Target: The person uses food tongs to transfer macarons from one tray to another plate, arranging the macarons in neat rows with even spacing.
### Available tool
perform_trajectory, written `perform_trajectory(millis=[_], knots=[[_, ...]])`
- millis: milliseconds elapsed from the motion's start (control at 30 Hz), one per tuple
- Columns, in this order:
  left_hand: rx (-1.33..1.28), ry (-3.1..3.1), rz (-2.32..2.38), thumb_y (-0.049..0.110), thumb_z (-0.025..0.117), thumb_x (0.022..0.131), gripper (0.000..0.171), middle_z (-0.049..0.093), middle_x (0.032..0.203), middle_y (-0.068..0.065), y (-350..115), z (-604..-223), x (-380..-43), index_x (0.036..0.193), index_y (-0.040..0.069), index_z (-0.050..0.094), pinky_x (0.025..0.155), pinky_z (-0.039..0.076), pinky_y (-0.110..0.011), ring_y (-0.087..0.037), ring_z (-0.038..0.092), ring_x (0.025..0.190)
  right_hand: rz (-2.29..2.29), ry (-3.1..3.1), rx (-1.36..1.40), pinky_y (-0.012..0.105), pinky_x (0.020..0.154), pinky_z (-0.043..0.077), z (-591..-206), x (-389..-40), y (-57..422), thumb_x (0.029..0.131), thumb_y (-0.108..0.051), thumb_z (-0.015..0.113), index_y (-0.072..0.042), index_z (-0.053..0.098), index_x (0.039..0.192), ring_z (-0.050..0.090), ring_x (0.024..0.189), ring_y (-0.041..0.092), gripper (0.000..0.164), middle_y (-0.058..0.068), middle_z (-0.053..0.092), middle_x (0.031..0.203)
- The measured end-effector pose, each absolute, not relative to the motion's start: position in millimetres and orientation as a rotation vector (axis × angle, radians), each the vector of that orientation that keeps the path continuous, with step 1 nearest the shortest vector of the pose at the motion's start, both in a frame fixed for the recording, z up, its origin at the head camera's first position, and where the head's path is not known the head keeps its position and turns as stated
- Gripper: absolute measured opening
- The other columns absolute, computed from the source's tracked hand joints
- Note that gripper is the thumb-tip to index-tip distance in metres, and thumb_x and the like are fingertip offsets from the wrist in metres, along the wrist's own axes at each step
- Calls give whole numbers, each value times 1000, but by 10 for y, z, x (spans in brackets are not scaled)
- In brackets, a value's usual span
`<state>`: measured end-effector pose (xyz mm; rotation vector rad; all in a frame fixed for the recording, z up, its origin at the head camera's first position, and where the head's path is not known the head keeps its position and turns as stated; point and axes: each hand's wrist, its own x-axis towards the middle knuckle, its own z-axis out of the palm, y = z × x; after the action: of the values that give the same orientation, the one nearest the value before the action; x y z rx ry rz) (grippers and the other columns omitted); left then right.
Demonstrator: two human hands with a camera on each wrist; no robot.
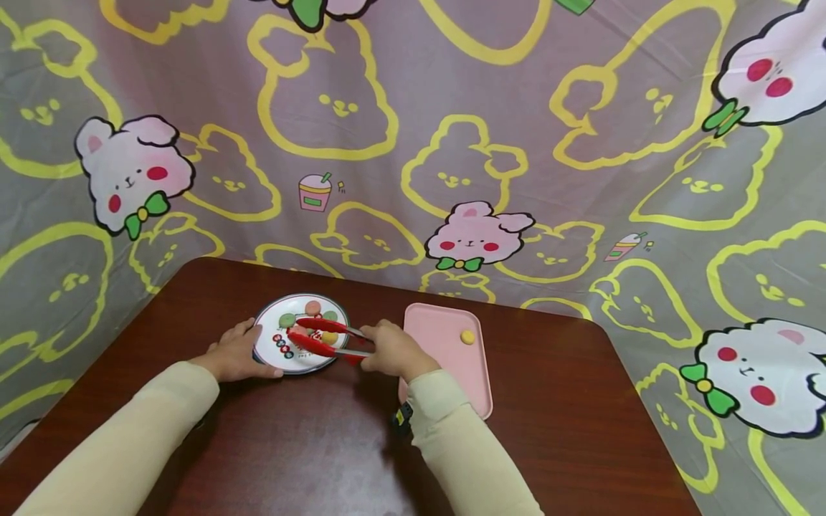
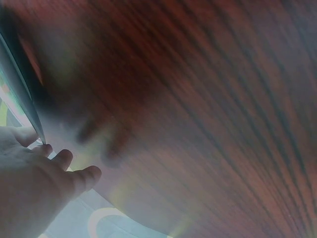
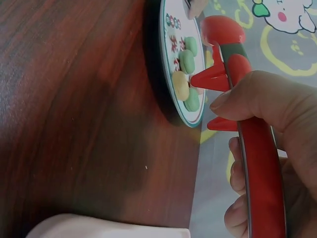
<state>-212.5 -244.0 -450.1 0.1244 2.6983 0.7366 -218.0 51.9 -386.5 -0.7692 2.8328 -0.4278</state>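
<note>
My left hand (image 1: 240,352) holds the left rim of a round white plate (image 1: 264,351) with a dark edge and printed patterns. In the left wrist view, the plate's rim passes between the fingers (image 2: 62,159) of that hand. My right hand (image 1: 392,349) grips red-and-silver tongs (image 1: 316,345), whose red tips reach low over the plate. Between the tips sits something pink, probably a macaron; whether they squeeze it I cannot tell. Around it lie green macarons (image 1: 287,320), a pink macaron (image 1: 312,308) and a yellow macaron (image 1: 329,337). The right wrist view shows the tongs' red handle (image 3: 262,183) under the thumb.
A pink rectangular tray (image 1: 442,337) lies right of the plate, partly behind the right forearm, with one yellow macaron (image 1: 467,337) on it. All stands on a dark brown wooden table (image 1: 310,444). A curtain (image 1: 374,179) with rabbit prints hangs behind.
</note>
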Motion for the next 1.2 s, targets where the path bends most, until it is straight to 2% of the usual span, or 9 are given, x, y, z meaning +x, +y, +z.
perform_trajectory(millis=[300, 667, 867, 1200], knots=[[131, 2705, 729, 61, 79, 65, 125, 11, 146, -38, -2445, -4499, -2129, 144, -16, 21, 101, 18, -73, -58, 12, 131, -413, 2832, -789, 27, 71, 45, -3920, -2196, 411, 73, -17, 77, -11, 65, 122, 52, 80, 16, 51, 3, 59, 89], [117, 2698, 728, 58, 80, 66, 122, 10, 147, -38, -2430, -4476, -2116, 144, -16, 21, 102, 17, -73, -58, 11, 131, -374, 2814, -732, 27, 75, 46, -3987, -2192, 310, 75, -21, 77, -12, 62, 129, 53, 86, 16, 57, 5, 60, 98], [116, 2700, 724, 60, 79, 65, 124, 11, 146, -38, -2431, -4479, -2119, 144, -16, 21, 102, 17, -73, -58, 11, 131, -360, 2815, -720, 27, 72, 45, -4026, -2190, 279, 76, -23, 77, -13, 64, 126, 52, 83, 15, 52, 4, 58, 95], [166, 2738, 723, 59, 80, 66, 123, 13, 146, -39, -2432, -4493, -2106, 142, -18, 23, 100, 19, -73, -58, 13, 131, -343, 2822, -759, 27, 66, 43, -4076, -2206, 230, 73, -23, 79, -14, 68, 114, 52, 78, 15, 43, 1, 55, 83]])
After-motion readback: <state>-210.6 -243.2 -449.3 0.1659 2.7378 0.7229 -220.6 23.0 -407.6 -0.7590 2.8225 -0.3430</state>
